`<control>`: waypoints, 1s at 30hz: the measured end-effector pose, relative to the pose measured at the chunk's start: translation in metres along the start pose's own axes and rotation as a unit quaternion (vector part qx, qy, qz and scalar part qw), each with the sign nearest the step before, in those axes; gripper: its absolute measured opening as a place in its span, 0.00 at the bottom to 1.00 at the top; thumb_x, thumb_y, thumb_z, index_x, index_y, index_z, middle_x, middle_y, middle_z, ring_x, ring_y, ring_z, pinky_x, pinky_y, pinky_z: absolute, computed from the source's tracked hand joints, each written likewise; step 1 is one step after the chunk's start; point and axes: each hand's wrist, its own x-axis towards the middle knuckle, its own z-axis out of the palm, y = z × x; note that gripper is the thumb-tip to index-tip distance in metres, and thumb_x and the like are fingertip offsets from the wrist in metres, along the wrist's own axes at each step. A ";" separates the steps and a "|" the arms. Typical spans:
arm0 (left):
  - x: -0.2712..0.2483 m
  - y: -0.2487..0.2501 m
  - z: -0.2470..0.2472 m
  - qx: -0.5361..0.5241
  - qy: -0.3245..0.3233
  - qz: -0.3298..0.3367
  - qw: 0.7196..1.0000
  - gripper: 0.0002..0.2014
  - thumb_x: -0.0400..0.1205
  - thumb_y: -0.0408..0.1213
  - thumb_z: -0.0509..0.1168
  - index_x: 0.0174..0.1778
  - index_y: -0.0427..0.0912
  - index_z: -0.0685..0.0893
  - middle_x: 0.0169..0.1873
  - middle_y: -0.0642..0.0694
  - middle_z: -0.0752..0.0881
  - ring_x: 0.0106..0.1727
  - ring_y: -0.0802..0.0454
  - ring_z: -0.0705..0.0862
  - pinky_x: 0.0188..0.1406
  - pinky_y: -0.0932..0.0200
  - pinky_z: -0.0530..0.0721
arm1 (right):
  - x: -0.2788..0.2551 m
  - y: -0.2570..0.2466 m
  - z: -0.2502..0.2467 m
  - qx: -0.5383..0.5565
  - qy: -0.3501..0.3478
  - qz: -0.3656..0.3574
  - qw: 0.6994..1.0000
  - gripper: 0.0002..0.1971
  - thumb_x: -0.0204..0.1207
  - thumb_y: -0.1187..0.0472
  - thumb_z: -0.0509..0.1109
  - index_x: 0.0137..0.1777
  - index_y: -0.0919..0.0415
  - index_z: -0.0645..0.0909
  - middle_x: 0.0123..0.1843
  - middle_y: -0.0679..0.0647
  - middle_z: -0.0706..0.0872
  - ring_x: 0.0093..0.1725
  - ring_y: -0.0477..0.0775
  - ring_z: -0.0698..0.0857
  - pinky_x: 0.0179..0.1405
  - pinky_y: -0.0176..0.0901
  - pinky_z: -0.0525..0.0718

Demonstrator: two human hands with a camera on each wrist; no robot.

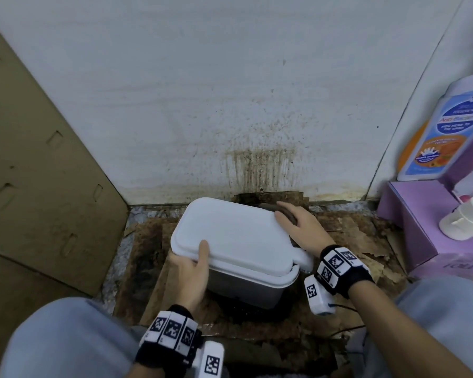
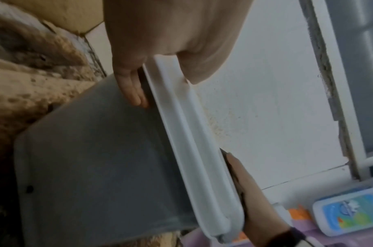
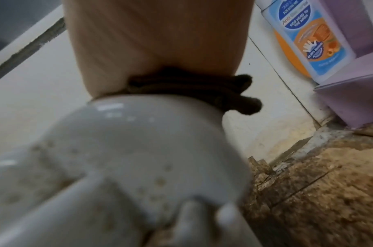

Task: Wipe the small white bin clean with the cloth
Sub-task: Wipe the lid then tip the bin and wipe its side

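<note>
Left hand (image 1: 191, 271) gripping bin (image 1: 238, 241) near rim, right hand (image 1: 301, 227) flat on cloth (image 1: 290, 216) by stained wall (image 1: 202, 105).

Tight corner — stained white wall (image 1: 230, 105) just behind the small white lidded bin (image 1: 230, 236), brown cardboard sheet (image 1: 38, 159) left, purple box (image 1: 410, 222) right.

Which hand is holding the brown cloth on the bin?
The right hand, at the far corner of the white bin, presses the cloth. The left hand only grips the near rim, no cloth.
</note>
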 end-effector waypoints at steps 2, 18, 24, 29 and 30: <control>-0.011 0.005 0.007 -0.033 0.000 -0.004 0.999 0.42 0.87 0.47 0.67 0.86 0.39 0.46 0.74 0.48 0.75 0.66 0.54 0.76 0.66 0.56 0.75 | 0.001 -0.004 -0.003 0.003 -0.022 -0.009 1.000 0.26 0.86 0.40 0.62 0.81 0.46 0.71 0.74 0.48 0.79 0.69 0.48 0.77 0.68 0.47 0.74; -0.005 0.007 0.010 -0.061 -0.036 0.026 0.997 0.50 0.83 0.43 0.73 0.88 0.45 0.40 0.76 0.50 0.72 0.67 0.54 0.76 0.66 0.58 0.74 | -0.012 -0.001 0.006 0.015 -0.023 0.024 0.999 0.34 0.72 0.26 0.68 0.74 0.43 0.72 0.58 0.46 0.85 0.53 0.46 0.87 0.50 0.52 0.90; 0.018 0.018 -0.001 -0.065 -0.099 0.071 0.990 0.47 0.84 0.46 0.71 0.90 0.53 0.44 0.76 0.58 0.70 0.70 0.59 0.74 0.69 0.56 0.75 | -0.040 -0.009 0.030 0.050 0.073 0.090 0.992 0.34 0.69 0.22 0.65 0.71 0.36 0.69 0.60 0.46 0.82 0.64 0.55 0.79 0.60 0.59 0.86; 0.031 0.017 -0.002 -0.053 -0.139 0.068 0.987 0.45 0.81 0.54 0.73 0.89 0.61 0.52 0.81 0.55 0.73 0.78 0.51 0.76 0.76 0.42 0.79 | -0.064 -0.022 0.050 0.061 0.120 0.143 0.981 0.35 0.76 0.30 0.67 0.79 0.43 0.65 0.68 0.53 0.75 0.74 0.57 0.67 0.73 0.59 0.74; 0.030 0.017 0.000 -0.047 -0.144 0.070 0.986 0.45 0.82 0.55 0.72 0.89 0.60 0.51 0.81 0.55 0.72 0.79 0.51 0.76 0.77 0.42 0.79 | -0.065 -0.021 0.053 0.065 0.122 0.148 0.979 0.36 0.76 0.30 0.66 0.80 0.44 0.65 0.70 0.53 0.75 0.75 0.58 0.66 0.74 0.59 0.73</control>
